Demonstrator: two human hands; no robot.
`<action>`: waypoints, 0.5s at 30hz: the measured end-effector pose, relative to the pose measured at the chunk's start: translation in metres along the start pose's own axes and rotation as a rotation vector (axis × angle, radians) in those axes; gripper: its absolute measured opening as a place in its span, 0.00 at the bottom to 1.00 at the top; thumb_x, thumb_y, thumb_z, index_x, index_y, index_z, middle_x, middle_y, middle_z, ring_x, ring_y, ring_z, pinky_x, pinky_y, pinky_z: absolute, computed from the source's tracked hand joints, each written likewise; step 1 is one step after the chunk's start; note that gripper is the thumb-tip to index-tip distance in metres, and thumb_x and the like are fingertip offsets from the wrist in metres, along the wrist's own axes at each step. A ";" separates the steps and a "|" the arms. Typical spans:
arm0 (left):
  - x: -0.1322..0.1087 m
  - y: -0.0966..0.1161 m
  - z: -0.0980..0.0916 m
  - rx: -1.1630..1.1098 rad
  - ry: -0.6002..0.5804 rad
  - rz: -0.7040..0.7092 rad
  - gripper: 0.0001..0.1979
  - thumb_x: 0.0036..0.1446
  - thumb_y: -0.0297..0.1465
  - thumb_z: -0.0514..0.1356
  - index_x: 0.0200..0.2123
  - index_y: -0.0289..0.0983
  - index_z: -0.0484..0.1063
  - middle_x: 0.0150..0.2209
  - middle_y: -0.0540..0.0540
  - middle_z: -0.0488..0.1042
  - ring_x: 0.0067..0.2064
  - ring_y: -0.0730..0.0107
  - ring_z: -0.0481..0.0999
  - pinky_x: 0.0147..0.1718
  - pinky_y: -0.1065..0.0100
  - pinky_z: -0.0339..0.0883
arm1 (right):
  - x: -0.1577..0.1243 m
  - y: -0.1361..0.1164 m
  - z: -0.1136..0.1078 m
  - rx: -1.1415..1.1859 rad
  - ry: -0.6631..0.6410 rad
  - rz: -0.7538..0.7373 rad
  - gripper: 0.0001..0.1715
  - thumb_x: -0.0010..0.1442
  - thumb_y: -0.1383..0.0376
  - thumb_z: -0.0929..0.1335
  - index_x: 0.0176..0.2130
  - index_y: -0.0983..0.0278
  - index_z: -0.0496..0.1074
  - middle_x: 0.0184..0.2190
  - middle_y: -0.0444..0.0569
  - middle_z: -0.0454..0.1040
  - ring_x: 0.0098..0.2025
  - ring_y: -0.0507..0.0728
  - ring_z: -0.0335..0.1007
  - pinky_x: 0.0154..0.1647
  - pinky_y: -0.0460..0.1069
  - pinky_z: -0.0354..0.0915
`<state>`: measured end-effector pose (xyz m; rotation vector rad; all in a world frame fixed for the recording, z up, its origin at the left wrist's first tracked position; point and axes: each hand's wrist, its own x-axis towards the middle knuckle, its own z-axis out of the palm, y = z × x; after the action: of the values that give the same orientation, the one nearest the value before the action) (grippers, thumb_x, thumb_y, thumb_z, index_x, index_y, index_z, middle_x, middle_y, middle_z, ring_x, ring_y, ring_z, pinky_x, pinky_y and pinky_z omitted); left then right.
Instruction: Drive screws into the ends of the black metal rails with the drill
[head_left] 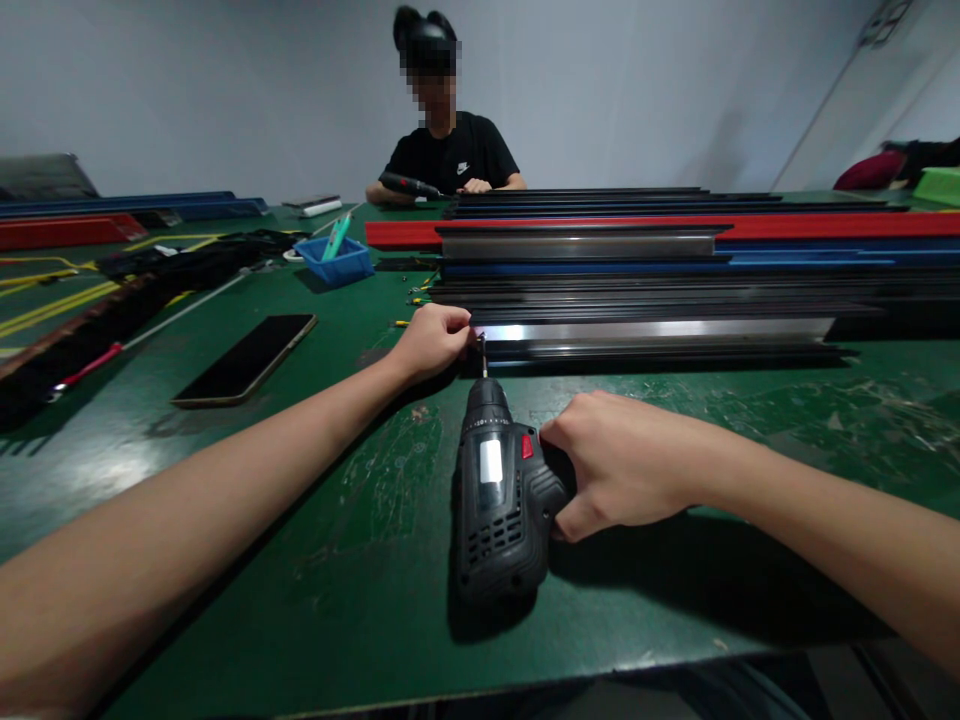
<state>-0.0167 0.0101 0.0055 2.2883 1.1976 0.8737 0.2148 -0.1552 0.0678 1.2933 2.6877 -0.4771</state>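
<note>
My right hand (619,465) is wrapped round the grip of a black cordless drill (499,500), which lies on its side just above or on the green table. Its bit (484,358) points away from me and meets the near left end of a metal profile (645,332) with black edges. Light shines on the profile's silver face near the bit. My left hand (435,342) pinches at that same end, thumb and forefinger together beside the bit tip. Whether the fingertips hold the profile itself or a small part is hidden.
Black, blue and red profiles (600,228) lie stacked beyond the drill. A phone (246,360) and a blue basket (335,265) are on the left of the green table (360,600). Cables (45,310) lie farther left. Opposite sits a person (450,150) with another drill (409,185).
</note>
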 end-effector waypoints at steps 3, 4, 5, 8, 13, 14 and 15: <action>0.000 0.000 0.000 0.005 0.001 -0.006 0.14 0.54 0.32 0.58 0.18 0.36 0.65 0.17 0.50 0.67 0.24 0.73 0.64 0.25 0.71 0.53 | 0.000 0.000 0.000 -0.009 -0.002 -0.005 0.29 0.49 0.44 0.75 0.35 0.68 0.81 0.26 0.53 0.78 0.23 0.56 0.64 0.22 0.51 0.49; 0.000 0.001 0.000 0.005 -0.001 -0.009 0.14 0.54 0.32 0.58 0.17 0.36 0.65 0.18 0.50 0.67 0.24 0.73 0.64 0.26 0.71 0.53 | 0.000 0.000 0.000 -0.013 -0.004 -0.004 0.29 0.49 0.44 0.75 0.35 0.68 0.81 0.26 0.53 0.78 0.23 0.56 0.64 0.22 0.51 0.49; 0.000 0.001 0.000 0.005 -0.003 -0.011 0.14 0.54 0.32 0.58 0.17 0.36 0.65 0.18 0.50 0.67 0.24 0.73 0.64 0.26 0.71 0.53 | 0.000 0.000 0.000 -0.015 -0.006 -0.001 0.29 0.48 0.44 0.75 0.35 0.68 0.81 0.26 0.53 0.78 0.23 0.56 0.64 0.22 0.51 0.49; 0.000 0.002 0.000 0.008 -0.004 -0.014 0.14 0.54 0.33 0.58 0.17 0.36 0.65 0.18 0.49 0.68 0.24 0.73 0.65 0.26 0.71 0.53 | 0.000 0.000 -0.001 -0.007 -0.008 0.001 0.29 0.48 0.44 0.75 0.35 0.68 0.81 0.25 0.52 0.77 0.22 0.55 0.63 0.21 0.51 0.49; 0.001 0.000 0.000 0.007 -0.004 -0.008 0.14 0.53 0.33 0.57 0.17 0.36 0.65 0.18 0.49 0.68 0.24 0.73 0.65 0.26 0.71 0.54 | 0.000 0.000 -0.001 -0.009 -0.006 0.002 0.29 0.48 0.44 0.75 0.34 0.67 0.80 0.24 0.51 0.76 0.22 0.54 0.61 0.21 0.51 0.49; 0.001 -0.001 0.000 0.007 -0.003 -0.006 0.13 0.52 0.32 0.57 0.17 0.36 0.65 0.18 0.49 0.68 0.24 0.73 0.65 0.26 0.71 0.54 | 0.000 0.000 -0.001 -0.008 -0.006 0.002 0.29 0.48 0.44 0.75 0.34 0.67 0.80 0.24 0.50 0.76 0.21 0.54 0.60 0.21 0.50 0.49; 0.001 -0.001 0.000 0.007 -0.002 -0.006 0.13 0.52 0.32 0.57 0.17 0.36 0.65 0.18 0.49 0.68 0.24 0.73 0.65 0.26 0.71 0.54 | 0.000 0.000 -0.001 -0.006 -0.006 0.000 0.28 0.48 0.44 0.75 0.34 0.67 0.80 0.24 0.50 0.76 0.21 0.54 0.60 0.21 0.50 0.49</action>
<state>-0.0168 0.0112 0.0048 2.2896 1.2082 0.8666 0.2144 -0.1548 0.0691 1.2886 2.6815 -0.4719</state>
